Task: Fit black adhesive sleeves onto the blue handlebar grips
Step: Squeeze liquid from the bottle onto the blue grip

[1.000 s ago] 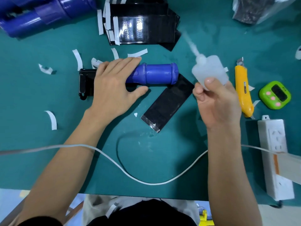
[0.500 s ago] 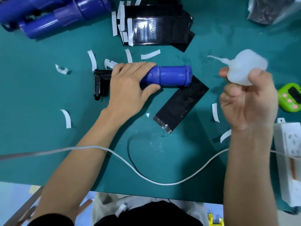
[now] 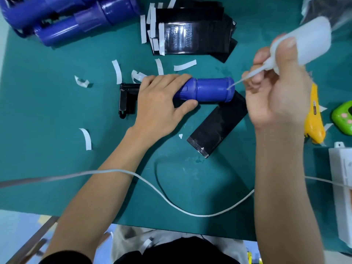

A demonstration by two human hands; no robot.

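The blue grip (image 3: 211,90) lies on the green mat (image 3: 57,155) in the middle of the scene, with its long axis running left to right. Its left end meets a black fitting (image 3: 126,98); its right end is free and flanged.

The left hand (image 3: 160,105) clasps the left half of the grip, fingers over the far side and thumb against the near side, pinning it to the mat. The right hand (image 3: 276,96) is clenched around a translucent squeeze bottle (image 3: 308,40), held above and to the right of the grip and tilted, so that its thin nozzle (image 3: 253,73) slopes down and left. The nozzle tip sits at the flange on the grip's right end; contact looks likely, but blur leaves it unsure.

1 black sleeve (image 3: 219,124) lies flat on the mat, slanting from near-left to far-right, with its far end tucked under the grip's right end, so it sits on the near side of the grip, just beside the right hand.

The work in hand appears to be wetting the grip before sleeving. The next move probably turns on the axis: the bare span runs leftward from the nozzle toward the left hand's thumb, so the bottle would travel left along that line, and the right hand is the nearer one to the sleeve.
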